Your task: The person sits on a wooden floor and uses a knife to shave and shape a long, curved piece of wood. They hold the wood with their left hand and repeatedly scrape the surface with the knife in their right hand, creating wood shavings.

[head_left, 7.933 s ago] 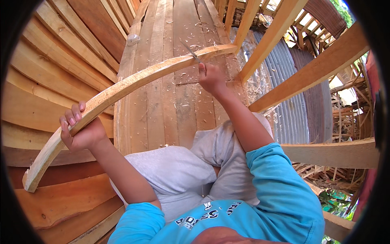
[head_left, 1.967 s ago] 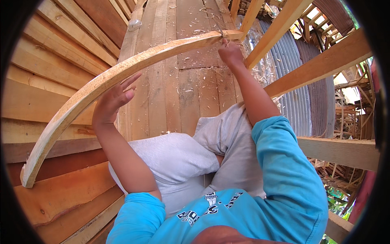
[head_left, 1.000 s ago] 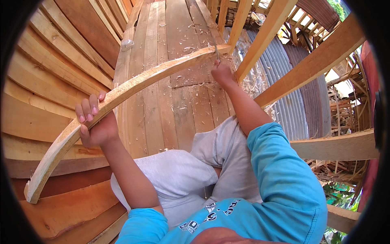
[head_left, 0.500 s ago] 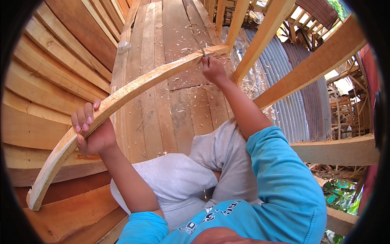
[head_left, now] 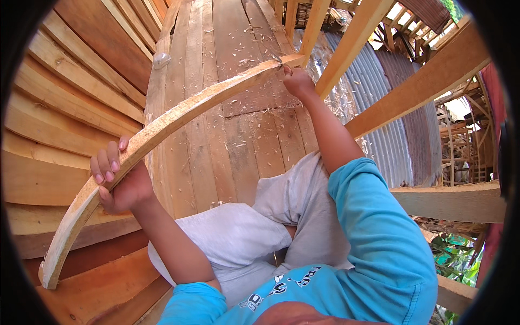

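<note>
Left hand [head_left: 116, 181] clamping curved wooden rib [head_left: 162, 127] low down, right hand [head_left: 297, 82] closing on its far tip over plank floor [head_left: 238, 135]. Hands well apart. Better gripping firm, keeping rib steady, fingers off edge.

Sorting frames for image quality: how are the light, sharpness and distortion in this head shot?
Head view: daylight, the sky at upper right blown out; the floor planks evenly lit. Left hand and right hand on the curved wooden rib look sharp. Fisheye bends the side boards, and a black rim rings the picture.
</note>
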Motion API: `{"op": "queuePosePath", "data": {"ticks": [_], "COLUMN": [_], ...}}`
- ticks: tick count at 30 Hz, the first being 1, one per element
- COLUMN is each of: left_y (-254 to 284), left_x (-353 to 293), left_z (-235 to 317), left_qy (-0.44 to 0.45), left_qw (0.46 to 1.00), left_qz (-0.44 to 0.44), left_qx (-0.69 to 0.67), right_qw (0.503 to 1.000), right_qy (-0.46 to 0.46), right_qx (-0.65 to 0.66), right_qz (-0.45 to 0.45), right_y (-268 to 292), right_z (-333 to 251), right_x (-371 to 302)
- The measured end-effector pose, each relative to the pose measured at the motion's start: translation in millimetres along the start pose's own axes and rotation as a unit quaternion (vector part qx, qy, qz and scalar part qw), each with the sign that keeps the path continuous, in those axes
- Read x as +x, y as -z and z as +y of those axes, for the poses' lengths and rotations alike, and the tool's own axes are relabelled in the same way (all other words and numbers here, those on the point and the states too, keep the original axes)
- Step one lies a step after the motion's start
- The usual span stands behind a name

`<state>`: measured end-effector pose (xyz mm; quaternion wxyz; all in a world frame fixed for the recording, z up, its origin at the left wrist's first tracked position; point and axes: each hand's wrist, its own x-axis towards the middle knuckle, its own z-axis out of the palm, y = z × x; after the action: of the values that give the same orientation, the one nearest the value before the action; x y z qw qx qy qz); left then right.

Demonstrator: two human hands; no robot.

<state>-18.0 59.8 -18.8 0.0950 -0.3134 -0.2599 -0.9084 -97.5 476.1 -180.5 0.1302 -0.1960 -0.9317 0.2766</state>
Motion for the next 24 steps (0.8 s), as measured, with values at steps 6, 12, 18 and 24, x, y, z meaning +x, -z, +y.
{"op": "queuePosePath", "data": {"ticks": [6, 12, 18, 24], "left_y": [1.3, 2.4, 3.4, 4.1], "left_x": [-1.5, -1.1, -1.8, -0.1], "left_z": [6.2, 4.5, 7.9, 6.0], "left_qy": [-0.001, 0.002, 0.002, 0.000], "left_qw": [1.000, 1.000, 1.000, 1.000], "left_qz": [0.001, 0.008, 0.008, 0.004], "left_qx": [0.013, 0.015, 0.016, 0.007], "right_qw": [1.000, 0.999, 0.991, 0.997], "right_qy": [0.013, -0.029, 0.094, -0.008], "right_qx": [0.002, 0.044, 0.098, 0.070], "right_qz": [0.008, 0.009, -0.013, 0.012], "right_y": [-0.6, -10.1, -11.0, -11.2], "right_z": [-13.5, -20.3, -32.7, -30.3], "right_x": [-1.1, -1.4, -20.3, -12.2]}}
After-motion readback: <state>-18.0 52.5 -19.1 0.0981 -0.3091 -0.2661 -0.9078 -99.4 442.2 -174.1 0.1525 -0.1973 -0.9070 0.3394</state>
